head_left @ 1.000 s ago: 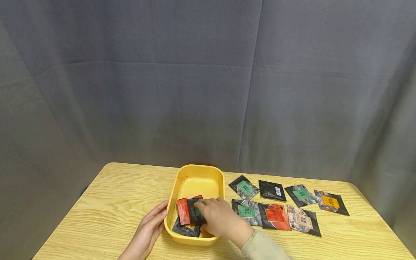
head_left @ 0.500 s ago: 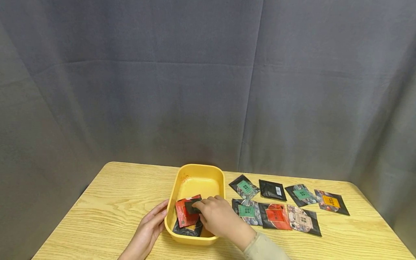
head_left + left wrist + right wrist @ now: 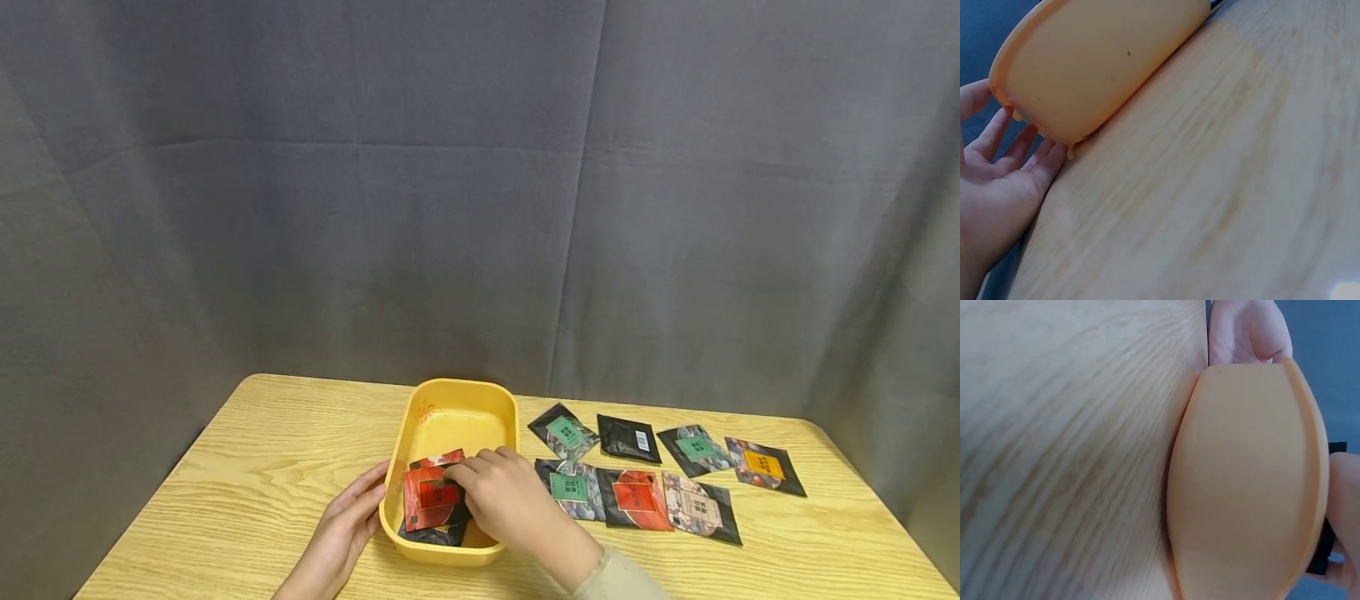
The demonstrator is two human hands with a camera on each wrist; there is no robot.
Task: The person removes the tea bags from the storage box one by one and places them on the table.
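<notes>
In the head view a yellow plastic tub (image 3: 465,421) stands on the table with several flat sachets in its near half. Uppermost lies a red and black sachet (image 3: 427,497) with a red label; my right hand (image 3: 510,504) pinches its right side, fingertips partly hidden. A dark sachet (image 3: 435,535) and another red one (image 3: 438,458) show beneath. My left hand (image 3: 341,525) rests its fingers against the tub's left outer wall. The left wrist view shows these fingers (image 3: 1019,147) loosely spread along the wall. In the right wrist view a black packet edge (image 3: 1321,550) shows by the right hand (image 3: 1344,506).
Right of the tub lie several sachets in two rows. The back row includes a plain black sachet (image 3: 628,439) and an orange-labelled one (image 3: 765,467); the front row includes a red-labelled one (image 3: 635,498). A grey curtain (image 3: 450,208) hangs behind the wooden table (image 3: 285,450).
A black sachet with a green label, under my right fingers before, has gone from view. The red and black sachet now shows larger and uppermost. My left hand and the tub have stayed in place.
</notes>
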